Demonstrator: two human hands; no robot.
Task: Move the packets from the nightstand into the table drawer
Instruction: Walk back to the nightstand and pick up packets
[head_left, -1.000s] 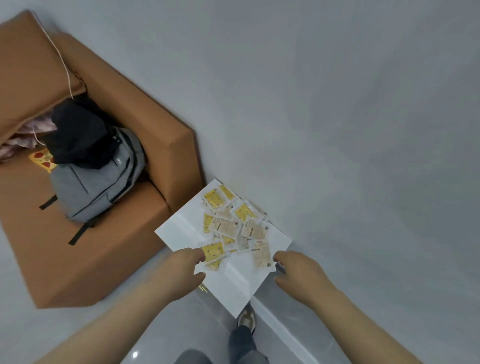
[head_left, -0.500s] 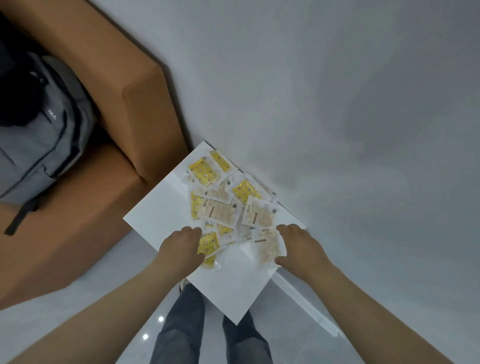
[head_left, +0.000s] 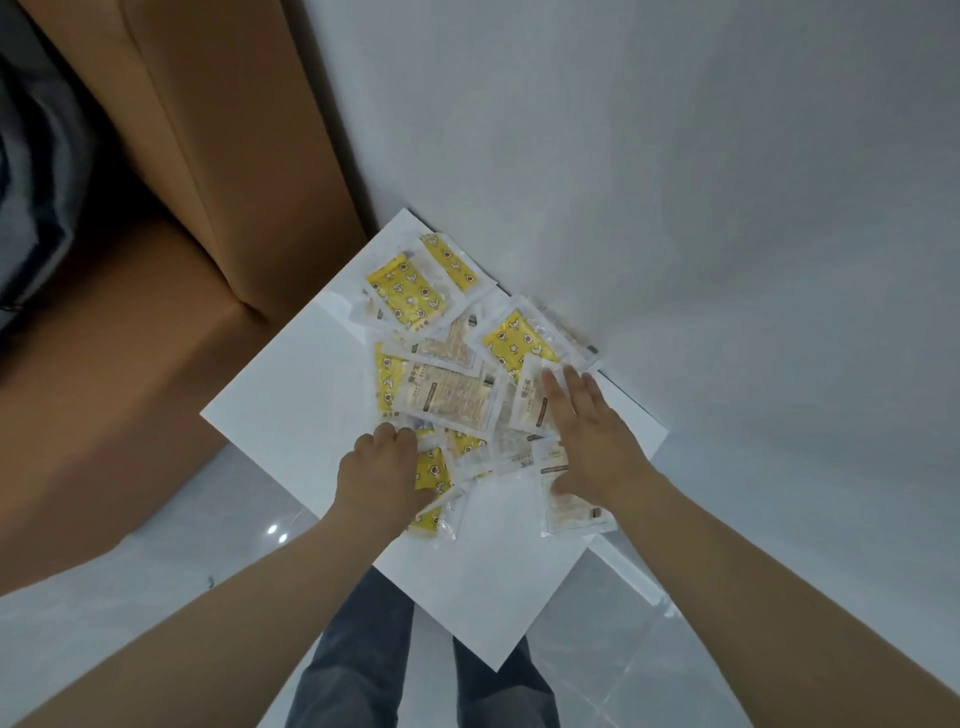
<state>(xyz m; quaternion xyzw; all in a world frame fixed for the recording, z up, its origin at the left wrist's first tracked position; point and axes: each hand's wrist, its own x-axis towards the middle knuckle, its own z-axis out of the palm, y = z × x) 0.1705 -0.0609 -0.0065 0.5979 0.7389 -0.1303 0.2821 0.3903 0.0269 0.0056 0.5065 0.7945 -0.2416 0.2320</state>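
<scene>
Packets: You have a heap of little packets (head_left: 452, 400), some yellow and some pale. They lie one over another on the far half of the white nightstand (head_left: 291, 410).
Left hand: Your left hand (head_left: 384, 467) sits on the near left side of the heap, on a yellow packet. Its fingers are curled down and the tips are hidden, so you cannot tell if they pinch a packet.
Right hand: Your right hand (head_left: 587, 431) lies flat on the right side of the heap. Its fingers are straight and close together, resting on pale packets.
In the way: Many packets are partly hidden under others.
Couch: A brown couch (head_left: 234, 156) stands just beside the nightstand on your left.
Bag: A grey bag (head_left: 31, 208) lies on the couch at the left edge, too blurred to tell more.
Wall: A grey wall (head_left: 675, 156) runs behind the nightstand, and the far packets lie close to it.
Floor: The pale floor (head_left: 156, 597) is shiny. Your legs (head_left: 358, 649) stand at the nightstand's near corner.
</scene>
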